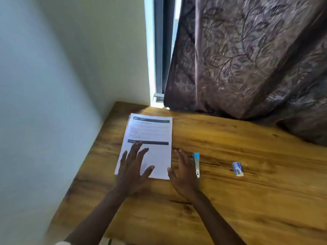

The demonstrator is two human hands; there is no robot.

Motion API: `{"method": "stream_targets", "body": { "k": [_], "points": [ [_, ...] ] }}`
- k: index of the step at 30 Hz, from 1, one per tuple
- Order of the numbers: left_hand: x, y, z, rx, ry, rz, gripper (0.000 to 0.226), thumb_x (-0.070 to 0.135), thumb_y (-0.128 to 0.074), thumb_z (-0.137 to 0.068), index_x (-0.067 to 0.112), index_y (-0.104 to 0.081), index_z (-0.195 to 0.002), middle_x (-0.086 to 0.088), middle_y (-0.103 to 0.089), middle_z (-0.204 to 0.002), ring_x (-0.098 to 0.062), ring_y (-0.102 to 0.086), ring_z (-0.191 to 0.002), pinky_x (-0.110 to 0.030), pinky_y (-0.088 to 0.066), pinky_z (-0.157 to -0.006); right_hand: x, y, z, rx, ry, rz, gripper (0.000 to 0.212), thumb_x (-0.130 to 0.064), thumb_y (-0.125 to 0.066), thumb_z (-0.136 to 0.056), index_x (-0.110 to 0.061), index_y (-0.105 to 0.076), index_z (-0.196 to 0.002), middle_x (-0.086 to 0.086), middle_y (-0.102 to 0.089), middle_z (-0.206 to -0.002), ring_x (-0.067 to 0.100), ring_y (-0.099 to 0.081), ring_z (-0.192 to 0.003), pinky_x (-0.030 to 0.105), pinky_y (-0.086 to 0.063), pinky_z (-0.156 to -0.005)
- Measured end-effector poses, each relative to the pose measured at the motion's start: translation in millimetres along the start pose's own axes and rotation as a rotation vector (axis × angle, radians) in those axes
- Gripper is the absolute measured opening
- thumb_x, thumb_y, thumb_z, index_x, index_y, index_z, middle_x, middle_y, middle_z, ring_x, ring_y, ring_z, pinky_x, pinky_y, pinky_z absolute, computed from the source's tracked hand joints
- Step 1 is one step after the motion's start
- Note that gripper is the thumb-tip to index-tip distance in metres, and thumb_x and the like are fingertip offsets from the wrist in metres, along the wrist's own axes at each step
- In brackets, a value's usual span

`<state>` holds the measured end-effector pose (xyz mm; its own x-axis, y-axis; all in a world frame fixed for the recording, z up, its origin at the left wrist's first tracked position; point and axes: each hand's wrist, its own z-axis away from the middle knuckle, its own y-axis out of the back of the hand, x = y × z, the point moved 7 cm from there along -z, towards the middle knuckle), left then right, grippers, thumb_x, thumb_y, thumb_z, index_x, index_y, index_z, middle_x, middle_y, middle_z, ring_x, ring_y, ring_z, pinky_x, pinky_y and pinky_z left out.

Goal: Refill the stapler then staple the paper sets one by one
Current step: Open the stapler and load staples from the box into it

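L hand [134, 167] flat on papers [150, 135]

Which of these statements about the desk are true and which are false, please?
1. The left hand lies spread on the white printed paper stack. True.
2. The right hand is gripping the small silver stapler with the blue end. False: the hand is open, fingers spread, beside the stapler, which lies on the wooden desk.
3. The little blue and white staple box lies to the right of the stapler. True.
4. The staple box rests on the paper. False: it lies on bare wood, apart from the paper.
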<state>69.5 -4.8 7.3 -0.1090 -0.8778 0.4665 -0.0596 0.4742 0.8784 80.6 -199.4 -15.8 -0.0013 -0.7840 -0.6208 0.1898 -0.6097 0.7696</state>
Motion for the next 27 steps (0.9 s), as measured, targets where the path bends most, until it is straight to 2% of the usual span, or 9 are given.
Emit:
{"method": "stream_targets", "body": {
  "k": [5,7,11,13,16,19,21,27],
  "points": [
    [-12,-33,-6,-0.067,-0.011,-0.093,0.073,0.066,-0.042,-0.095,0.023,-0.04,-0.154,0.0,-0.018,-0.17,-0.022,-0.012,-0.159,-0.056,-0.009,-0.127,17,-29,-25,0.037,0.044,0.261,0.071,-0.048,-0.044,-0.1,-0.022,-0.018,-0.16,0.003,-0.009,-0.17,0.023,-0.008,-0.156,0.036,0.005,-0.122],
    [-17,-47,-6,-0.074,-0.029,-0.126,0.077,0.067,-0.033,-0.097,0.019,-0.035,-0.158,-0.003,-0.015,-0.171,-0.023,-0.01,-0.159,-0.056,-0.011,-0.127,21,-37,-27,0.085,0.084,0.34,0.069,-0.049,-0.038,-0.1,-0.017,-0.023,-0.16,0.007,-0.017,-0.169,0.026,-0.014,-0.156,0.04,0.002,-0.124],
    [-31,-62,-6,-0.132,-0.009,-0.226,0.082,0.073,-0.018,-0.096,0.026,-0.015,-0.163,0.001,0.002,-0.172,-0.018,0.008,-0.159,-0.051,0.0,-0.128,19,-41,-25,0.224,0.147,0.43,0.069,-0.048,-0.031,-0.1,-0.011,-0.028,-0.158,0.012,-0.031,-0.164,0.029,-0.024,-0.153,0.047,-0.012,-0.126],
    [-34,-66,-6,-0.151,-0.002,-0.258,0.084,0.077,-0.007,-0.092,0.031,-0.008,-0.163,0.004,0.007,-0.172,-0.015,0.012,-0.158,-0.05,0.003,-0.128,20,-44,-23,0.226,0.164,0.457,0.07,-0.05,-0.028,-0.101,-0.011,-0.024,-0.159,0.011,-0.026,-0.166,0.028,-0.019,-0.155,0.047,-0.011,-0.126],
    [-36,-67,-7,-0.148,0.001,-0.255,0.089,0.082,0.004,-0.085,0.036,0.001,-0.162,0.009,0.013,-0.171,-0.011,0.016,-0.157,-0.048,0.005,-0.128,23,-46,-24,0.19,0.165,0.473,0.073,-0.055,-0.017,-0.101,-0.015,-0.011,-0.162,0.007,-0.012,-0.17,0.022,-0.005,-0.157,0.042,0.0,-0.126],
    [-40,-67,-6,-0.13,-0.017,-0.259,0.088,0.085,0.002,-0.085,0.039,0.002,-0.16,0.012,0.013,-0.171,-0.009,0.016,-0.157,-0.047,0.005,-0.129,22,-47,-24,0.188,0.167,0.478,0.077,-0.061,-0.01,-0.098,-0.018,-0.006,-0.161,0.003,-0.006,-0.17,0.019,0.001,-0.157,0.038,0.004,-0.124],
    [-42,-68,-5,-0.108,-0.042,-0.259,0.085,0.083,-0.005,-0.088,0.039,-0.001,-0.16,0.011,0.008,-0.172,-0.011,0.011,-0.158,-0.047,0.004,-0.129,21,-47,-24,0.205,0.176,0.48,0.076,-0.062,-0.013,-0.099,-0.019,-0.007,-0.161,0.002,-0.007,-0.17,0.019,-0.001,-0.157,0.038,0.003,-0.122],
    [-41,-65,-11,-0.043,-0.099,-0.251,0.079,0.077,-0.024,-0.095,0.032,-0.015,-0.16,0.002,-0.009,-0.172,-0.018,-0.004,-0.159,-0.05,-0.002,-0.128,15,-39,-18,0.257,0.193,0.418,0.067,-0.057,-0.036,-0.101,-0.02,-0.028,-0.156,0.004,-0.031,-0.164,0.023,-0.024,-0.152,0.046,-0.018,-0.123]
  ]
}}
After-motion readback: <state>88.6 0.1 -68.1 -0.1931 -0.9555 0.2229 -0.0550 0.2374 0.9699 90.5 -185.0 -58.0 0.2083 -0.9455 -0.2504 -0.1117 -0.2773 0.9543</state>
